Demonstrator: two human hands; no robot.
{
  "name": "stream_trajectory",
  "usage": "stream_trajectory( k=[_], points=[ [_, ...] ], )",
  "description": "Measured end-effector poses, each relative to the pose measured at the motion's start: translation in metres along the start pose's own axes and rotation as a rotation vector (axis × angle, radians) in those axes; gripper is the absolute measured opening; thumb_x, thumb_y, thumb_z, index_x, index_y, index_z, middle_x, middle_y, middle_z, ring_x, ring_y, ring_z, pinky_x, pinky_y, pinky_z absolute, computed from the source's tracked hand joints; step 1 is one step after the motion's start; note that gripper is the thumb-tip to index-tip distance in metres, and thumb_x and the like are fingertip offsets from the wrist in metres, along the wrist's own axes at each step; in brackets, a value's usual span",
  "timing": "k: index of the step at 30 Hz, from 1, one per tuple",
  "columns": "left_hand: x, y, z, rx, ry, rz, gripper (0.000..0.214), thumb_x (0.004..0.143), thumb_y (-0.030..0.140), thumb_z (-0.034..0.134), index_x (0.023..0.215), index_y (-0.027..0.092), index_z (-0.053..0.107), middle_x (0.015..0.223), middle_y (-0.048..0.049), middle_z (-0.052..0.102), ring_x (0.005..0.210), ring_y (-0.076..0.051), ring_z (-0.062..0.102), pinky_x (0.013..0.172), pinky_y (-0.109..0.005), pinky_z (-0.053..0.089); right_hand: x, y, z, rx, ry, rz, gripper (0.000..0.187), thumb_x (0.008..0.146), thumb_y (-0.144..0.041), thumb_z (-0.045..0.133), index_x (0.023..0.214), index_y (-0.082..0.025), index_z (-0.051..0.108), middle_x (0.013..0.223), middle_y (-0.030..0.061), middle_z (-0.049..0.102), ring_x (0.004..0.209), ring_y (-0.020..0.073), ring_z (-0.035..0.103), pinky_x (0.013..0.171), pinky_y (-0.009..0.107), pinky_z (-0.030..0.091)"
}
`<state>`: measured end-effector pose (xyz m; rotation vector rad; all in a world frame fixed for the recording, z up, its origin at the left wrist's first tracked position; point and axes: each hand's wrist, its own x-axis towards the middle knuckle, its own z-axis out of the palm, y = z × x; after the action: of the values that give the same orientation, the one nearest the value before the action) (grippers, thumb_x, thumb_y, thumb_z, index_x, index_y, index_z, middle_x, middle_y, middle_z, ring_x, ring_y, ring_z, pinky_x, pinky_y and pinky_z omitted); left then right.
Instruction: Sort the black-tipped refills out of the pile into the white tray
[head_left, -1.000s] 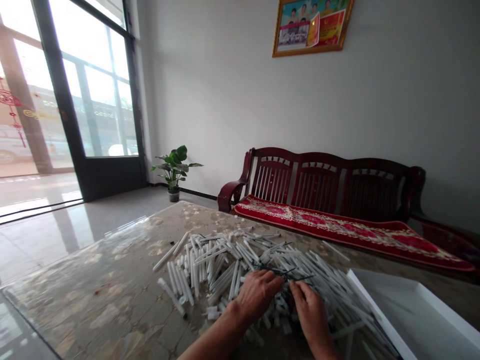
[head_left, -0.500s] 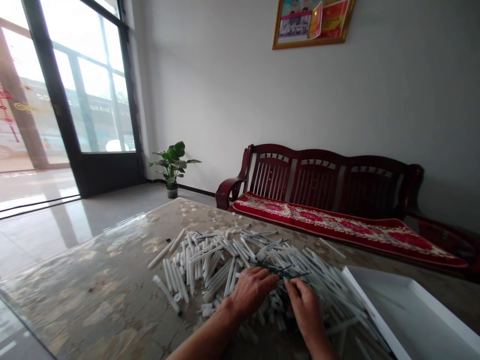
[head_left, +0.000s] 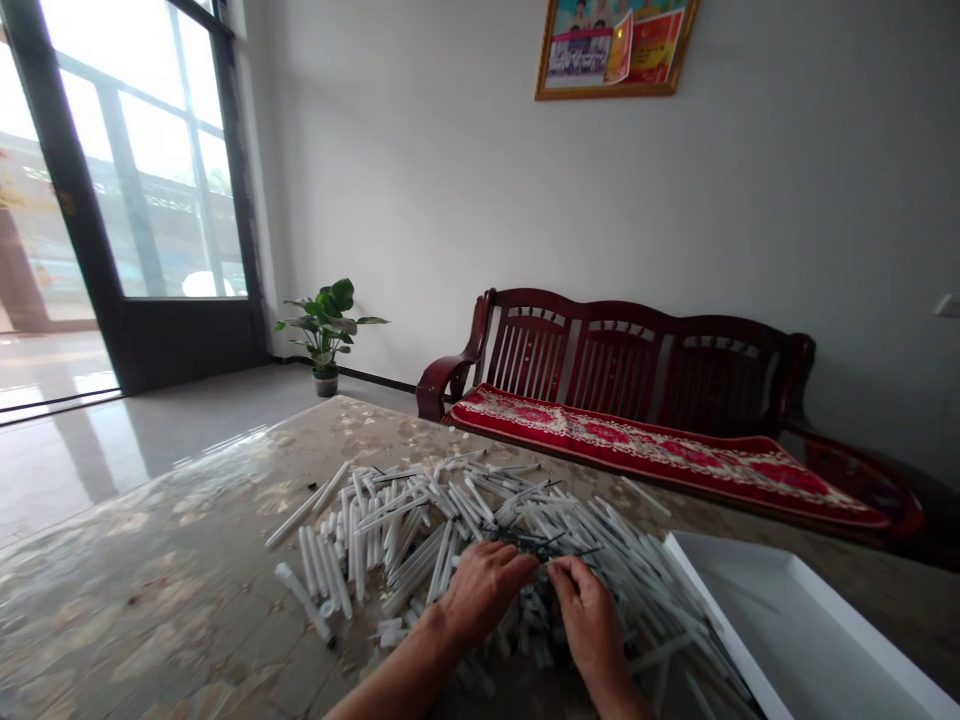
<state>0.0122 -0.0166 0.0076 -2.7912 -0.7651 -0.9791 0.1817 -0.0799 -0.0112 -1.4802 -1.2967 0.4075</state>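
A heap of white pen parts, slim tubes and short caps, covers the middle of the table. Over its near side, my left hand curls with its fingers bent and pressed together. Close on its right, my right hand pinches thumb against forefinger, its fingertips almost meeting those of the left. What sits between the fingers is too small and shadowed to name. Thin dark rods like pen refills lie just beyond both hands. Short caps show in the gap between my wrists.
To the right of the heap stands a shallow white box. The patterned tabletop stretches left. Behind it are a dark wooden bench with a red floral cover, a potted plant and a glass door.
The view has turned slightly to the right, so everything sits further left in the picture. Both hands stay close together over the heap, with fingers still bent.
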Motion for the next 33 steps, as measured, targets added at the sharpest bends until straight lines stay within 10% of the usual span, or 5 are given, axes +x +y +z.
stream_trajectory(
  k=[11, 18, 33],
  points=[
    [-0.001, 0.000, -0.009, -0.179, -0.129, -0.128, 0.018, 0.097, 0.020, 0.050, 0.094, 0.023, 0.068, 0.075, 0.0012, 0.073, 0.066, -0.014, 0.067, 0.058, -0.021, 0.039, 0.003, 0.013, -0.016, 0.111, 0.002, -0.044, 0.028, 0.085, -0.045, 0.064, 0.090, -0.021, 0.077, 0.076, 0.0047, 0.076, 0.064, 0.0209, 0.072, 0.060, 0.025, 0.058],
    [-0.003, -0.003, 0.001, -0.105, -0.051, -0.164, 0.010, 0.095, 0.025, 0.057, 0.095, 0.023, 0.067, 0.078, 0.0003, 0.075, 0.069, -0.015, 0.069, 0.063, -0.021, 0.044, 0.006, 0.014, -0.019, -0.111, 0.159, -0.340, 0.030, 0.093, -0.040, 0.054, 0.102, -0.021, 0.076, 0.102, 0.0108, 0.076, 0.094, 0.0229, 0.073, 0.082, 0.031, 0.060],
    [-0.004, 0.004, 0.002, -0.138, -0.005, -0.097, 0.014, 0.096, 0.031, 0.057, 0.091, 0.024, 0.067, 0.072, 0.0002, 0.072, 0.065, -0.015, 0.067, 0.060, -0.023, 0.043, -0.005, 0.005, -0.013, -0.247, 0.022, -0.336, 0.031, 0.098, -0.042, 0.048, 0.086, -0.022, 0.070, 0.080, 0.0066, 0.072, 0.075, 0.0189, 0.071, 0.069, 0.025, 0.056]
  ],
)
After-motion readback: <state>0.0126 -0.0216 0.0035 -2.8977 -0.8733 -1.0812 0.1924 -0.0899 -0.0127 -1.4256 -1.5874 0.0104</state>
